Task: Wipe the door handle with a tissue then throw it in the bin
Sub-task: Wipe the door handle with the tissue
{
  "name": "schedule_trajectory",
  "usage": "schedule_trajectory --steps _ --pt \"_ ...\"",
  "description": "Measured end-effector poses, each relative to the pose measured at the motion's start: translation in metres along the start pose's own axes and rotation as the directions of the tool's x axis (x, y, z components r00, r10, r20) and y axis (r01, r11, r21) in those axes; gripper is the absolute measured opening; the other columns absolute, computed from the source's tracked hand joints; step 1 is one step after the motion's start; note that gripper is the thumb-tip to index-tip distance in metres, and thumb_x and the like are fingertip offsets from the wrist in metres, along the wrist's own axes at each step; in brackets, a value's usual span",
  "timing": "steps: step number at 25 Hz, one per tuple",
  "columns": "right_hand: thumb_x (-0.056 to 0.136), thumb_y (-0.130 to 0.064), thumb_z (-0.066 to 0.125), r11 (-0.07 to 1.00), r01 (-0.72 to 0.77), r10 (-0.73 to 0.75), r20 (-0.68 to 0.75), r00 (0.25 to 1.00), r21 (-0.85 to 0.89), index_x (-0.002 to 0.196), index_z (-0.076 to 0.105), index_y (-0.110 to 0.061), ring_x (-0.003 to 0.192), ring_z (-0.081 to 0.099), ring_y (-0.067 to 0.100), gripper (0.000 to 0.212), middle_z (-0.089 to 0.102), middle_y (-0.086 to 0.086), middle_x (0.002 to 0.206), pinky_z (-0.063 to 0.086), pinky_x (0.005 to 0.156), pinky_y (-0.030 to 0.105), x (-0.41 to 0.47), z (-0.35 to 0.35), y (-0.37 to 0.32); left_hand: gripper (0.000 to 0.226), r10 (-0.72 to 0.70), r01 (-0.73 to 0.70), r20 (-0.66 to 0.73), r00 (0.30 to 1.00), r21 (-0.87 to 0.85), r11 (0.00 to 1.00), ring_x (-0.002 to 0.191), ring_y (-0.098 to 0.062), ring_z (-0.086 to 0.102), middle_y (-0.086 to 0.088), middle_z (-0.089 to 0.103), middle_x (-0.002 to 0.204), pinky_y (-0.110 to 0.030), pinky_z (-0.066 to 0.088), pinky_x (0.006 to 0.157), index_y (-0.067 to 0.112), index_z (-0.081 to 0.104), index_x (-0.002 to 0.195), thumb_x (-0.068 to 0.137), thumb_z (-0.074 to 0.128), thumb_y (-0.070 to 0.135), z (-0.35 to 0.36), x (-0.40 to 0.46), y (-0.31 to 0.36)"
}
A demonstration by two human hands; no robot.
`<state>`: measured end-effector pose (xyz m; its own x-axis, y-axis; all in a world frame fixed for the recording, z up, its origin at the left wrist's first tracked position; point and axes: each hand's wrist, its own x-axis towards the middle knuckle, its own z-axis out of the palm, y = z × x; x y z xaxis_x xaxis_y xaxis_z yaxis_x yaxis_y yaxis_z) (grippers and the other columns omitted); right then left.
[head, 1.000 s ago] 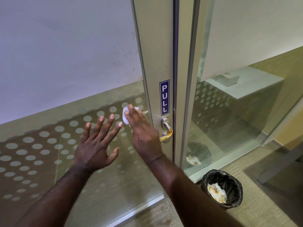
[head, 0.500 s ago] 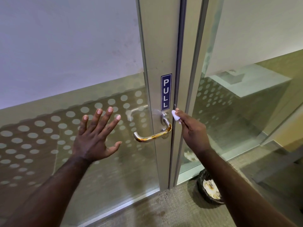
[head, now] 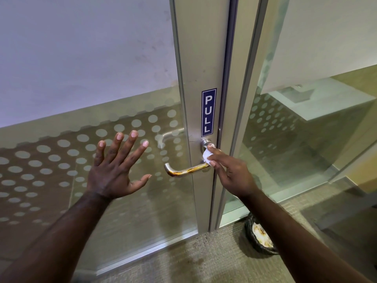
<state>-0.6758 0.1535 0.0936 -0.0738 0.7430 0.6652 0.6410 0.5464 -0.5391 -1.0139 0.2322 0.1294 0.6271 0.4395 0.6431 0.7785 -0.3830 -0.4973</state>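
Observation:
A metal lever door handle [head: 184,171] with brownish stains sticks out leftward from the aluminium door frame [head: 201,64]. My right hand [head: 230,172] pinches a small white tissue [head: 207,155] and presses it against the handle's base near the pivot. My left hand [head: 116,168] is spread flat with fingers apart on the frosted glass door panel, left of the handle. A black bin [head: 258,235] with crumpled paper inside stands on the floor at lower right, partly hidden behind my right forearm.
A blue PULL sticker [head: 208,112] sits above the handle. Fixed glass panels [head: 306,139] with dot frosting continue to the right. The carpeted floor [head: 204,260] runs below the door.
My right hand has shifted the tissue from the door's edge down onto the handle's base. One second ago it was at the handle's left end. My left hand stays on the glass.

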Motion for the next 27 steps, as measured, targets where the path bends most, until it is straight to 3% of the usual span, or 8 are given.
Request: schedule_trajectory --steps 2,4,10,15,20,27 --pt "0.092 -0.011 0.06 0.999 -0.026 0.027 -0.042 0.999 0.018 0.111 0.067 -0.008 0.116 0.061 0.012 0.02 0.063 0.001 0.126 0.05 0.098 0.038 0.001 0.002 0.002 0.094 0.001 -0.001 -0.004 1.0 0.013 1.0 0.155 -0.024 -0.002 -0.004 0.008 0.169 -0.044 -0.011 0.121 0.025 0.022 0.159 0.084 0.042 0.077 0.0 0.0 0.0" --pt "0.092 -0.013 0.06 0.999 -0.027 0.029 -0.042 0.999 0.033 0.121 0.062 -0.011 0.116 0.061 0.009 0.03 0.063 -0.003 0.125 0.051 0.095 0.036 0.0 0.0 0.006 0.094 0.002 -0.002 -0.001 1.0 0.016 1.0 0.155 -0.024 -0.003 -0.004 0.007 0.169 -0.044 -0.011 0.121 0.025 0.022 0.16 0.084 0.041 0.078 0.0 0.001 0.001" --pt "0.091 0.001 0.058 0.99 0.137 -0.133 0.087 0.987 -0.035 0.127 0.06 0.0 0.132 0.049 0.023 0.036 0.054 0.015 0.139 0.038 0.111 0.045 0.0 0.0 0.018 0.095 0.008 -0.007 -0.011 1.0 0.028 1.0 0.155 -0.024 -0.003 -0.005 0.007 0.169 -0.043 -0.012 0.121 0.025 0.024 0.159 0.083 0.043 0.079 -0.001 0.002 0.001" --pt "0.094 -0.002 0.054 0.966 0.238 -0.216 0.182 0.959 -0.106 0.13 0.055 0.003 0.131 0.049 0.027 0.036 0.054 0.017 0.137 0.039 0.11 0.047 0.005 -0.007 0.024 0.095 0.013 -0.013 -0.012 1.0 0.038 0.999 0.155 -0.023 -0.005 -0.004 0.005 0.17 -0.043 -0.013 0.122 0.025 0.024 0.159 0.083 0.043 0.079 -0.003 0.003 0.001" --pt "0.079 0.016 0.068 0.889 0.404 -0.339 0.28 0.898 -0.217 0.124 0.058 0.008 0.125 0.053 0.037 0.046 0.058 0.023 0.131 0.044 0.104 0.052 0.011 -0.011 0.032 0.099 0.009 -0.009 0.001 1.0 0.024 1.0 0.155 -0.025 -0.004 -0.005 0.007 0.169 -0.044 -0.013 0.122 0.025 0.023 0.159 0.08 0.044 0.08 -0.003 0.001 0.001" --pt "0.091 0.007 0.054 0.895 0.351 -0.333 0.112 0.936 -0.275 0.127 0.058 0.003 0.129 0.05 0.031 0.036 0.055 0.018 0.135 0.041 0.108 0.047 -0.01 0.007 0.027 0.1 0.004 -0.004 0.004 1.0 0.015 1.0 0.155 -0.024 -0.004 -0.004 0.005 0.169 -0.044 -0.013 0.121 0.026 0.021 0.16 0.08 0.045 0.081 -0.004 0.003 0.003"
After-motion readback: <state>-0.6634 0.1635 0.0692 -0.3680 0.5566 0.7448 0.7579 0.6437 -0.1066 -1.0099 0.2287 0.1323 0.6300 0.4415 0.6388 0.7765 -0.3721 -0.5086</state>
